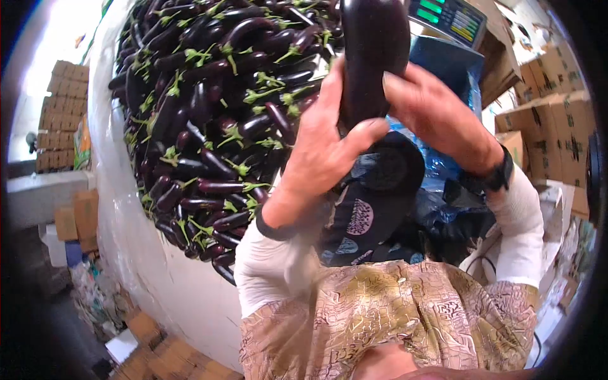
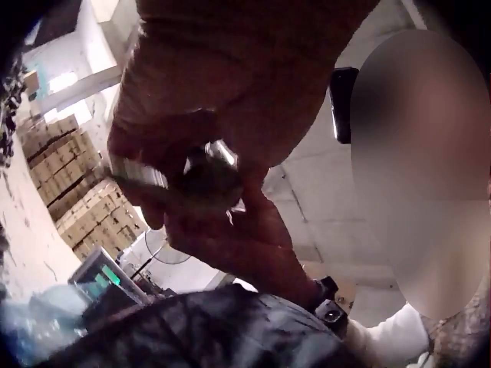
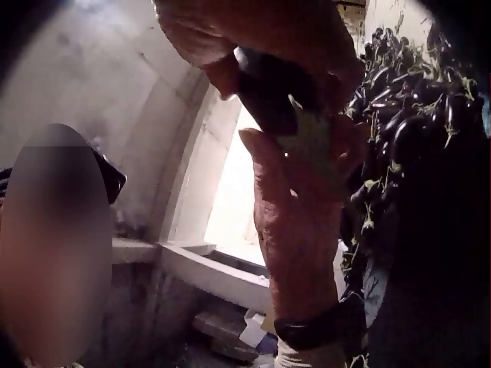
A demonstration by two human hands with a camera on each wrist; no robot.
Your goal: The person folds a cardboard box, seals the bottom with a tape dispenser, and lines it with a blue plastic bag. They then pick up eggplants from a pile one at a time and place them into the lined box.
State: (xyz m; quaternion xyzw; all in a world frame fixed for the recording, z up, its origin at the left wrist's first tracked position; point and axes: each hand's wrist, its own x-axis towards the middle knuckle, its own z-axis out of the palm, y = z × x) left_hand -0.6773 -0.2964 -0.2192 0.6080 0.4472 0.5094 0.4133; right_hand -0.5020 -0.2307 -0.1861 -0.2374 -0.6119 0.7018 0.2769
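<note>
A large, glossy dark eggplant (image 1: 373,57) is held up between both hands at the top of the head view. My left hand (image 1: 320,149) grips it from the left, its thumb across the near end. On the other side my right hand (image 1: 437,114) holds it with the fingers bent against its skin. In the right wrist view the dark body of the eggplant (image 3: 272,88) shows between the hands, with its green cap (image 3: 307,142) by the left hand (image 3: 299,230). The left wrist view is dark there, and the hands hide much of the eggplant.
A big heap of eggplants (image 1: 209,114) with green stems lies to the left on a pale surface edged with clear plastic (image 1: 117,209). A scale (image 1: 449,19) with green digits stands at the upper right, beside blue plastic (image 1: 443,158). Stacked cardboard boxes (image 1: 551,126) stand farther right.
</note>
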